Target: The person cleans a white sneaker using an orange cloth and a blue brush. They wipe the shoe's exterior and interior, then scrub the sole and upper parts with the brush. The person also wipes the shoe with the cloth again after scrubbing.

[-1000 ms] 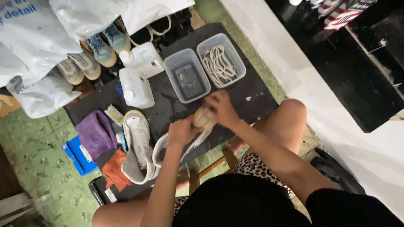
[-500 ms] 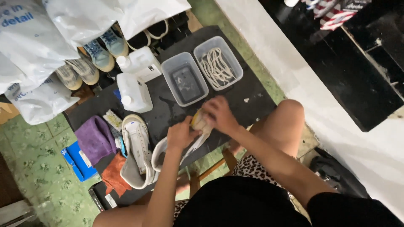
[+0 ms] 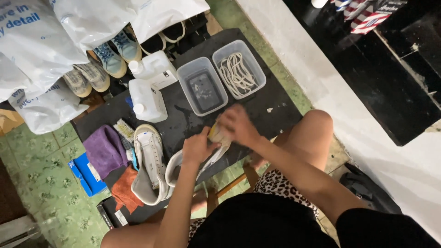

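Observation:
My left hand (image 3: 198,147) grips a white sneaker (image 3: 177,164) that rests on the black mat (image 3: 183,121) in front of my knees. My right hand (image 3: 236,125) presses a yellowish brush (image 3: 216,134) onto the toe end of that sneaker; most of the brush is hidden under the fingers. The second white sneaker (image 3: 148,163) lies on its side just left of my left hand.
Two clear tubs stand at the back of the mat, one with dark water (image 3: 202,91), one with white laces (image 3: 239,69). White jugs (image 3: 147,98), a purple cloth (image 3: 104,150), an orange cloth (image 3: 124,190), a blue box (image 3: 85,173), other shoes and white plastic bags (image 3: 36,55) lie left.
My right hand has shifted slightly over the sneaker's toe end while the left keeps its hold. The view has drifted a little.

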